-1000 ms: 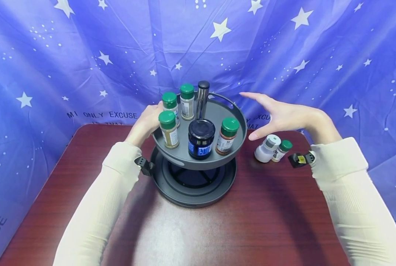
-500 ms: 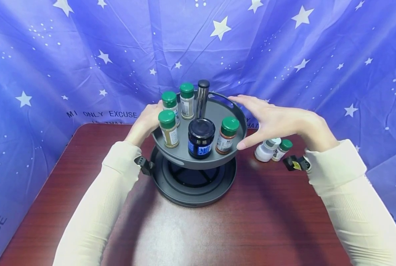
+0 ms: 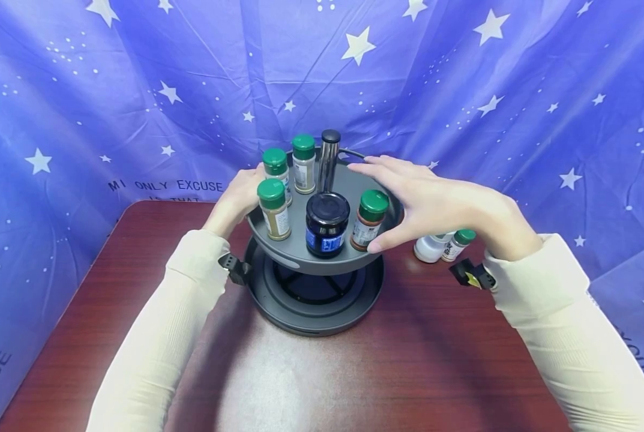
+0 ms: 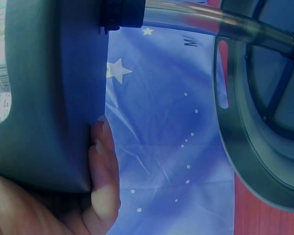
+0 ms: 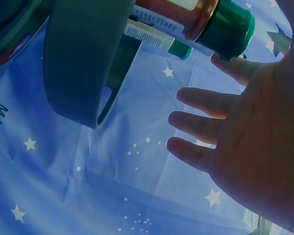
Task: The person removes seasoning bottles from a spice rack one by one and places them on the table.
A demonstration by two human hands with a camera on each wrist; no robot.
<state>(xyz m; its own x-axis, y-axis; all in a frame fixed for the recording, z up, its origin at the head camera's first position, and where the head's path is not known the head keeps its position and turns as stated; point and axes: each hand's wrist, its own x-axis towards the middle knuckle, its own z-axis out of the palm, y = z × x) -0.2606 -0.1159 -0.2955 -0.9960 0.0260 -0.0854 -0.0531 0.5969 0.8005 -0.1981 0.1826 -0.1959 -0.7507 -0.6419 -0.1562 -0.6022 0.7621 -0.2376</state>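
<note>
A two-tier turntable rack (image 3: 327, 267) stands on the table, its upper tray joined to the lower tray (image 3: 278, 315) by a pole. My left hand (image 3: 242, 193) grips the upper tray's left edge; in the left wrist view its fingers (image 4: 104, 188) curl beneath the tray (image 4: 44, 98). My right hand (image 3: 435, 201) is spread beside a green-capped spice bottle (image 3: 367, 227) with red-brown contents on the upper tray. In the right wrist view, straight fingers (image 5: 198, 122) extend alongside that bottle (image 5: 188, 17). A dark lidded jar (image 3: 327, 227) stands left of it.
Several green-capped spice bottles (image 3: 275, 219) stand at the upper tray's left side, near its dark upright post (image 3: 329, 162). On the table behind my right hand are a white bottle (image 3: 428, 250) and a small green-capped bottle (image 3: 455, 246). A starry curtain (image 3: 322, 72) hangs behind.
My right hand has moved left, over the tray's right rim and up to the red-brown spice bottle. The left hand and the rack stay in place.
</note>
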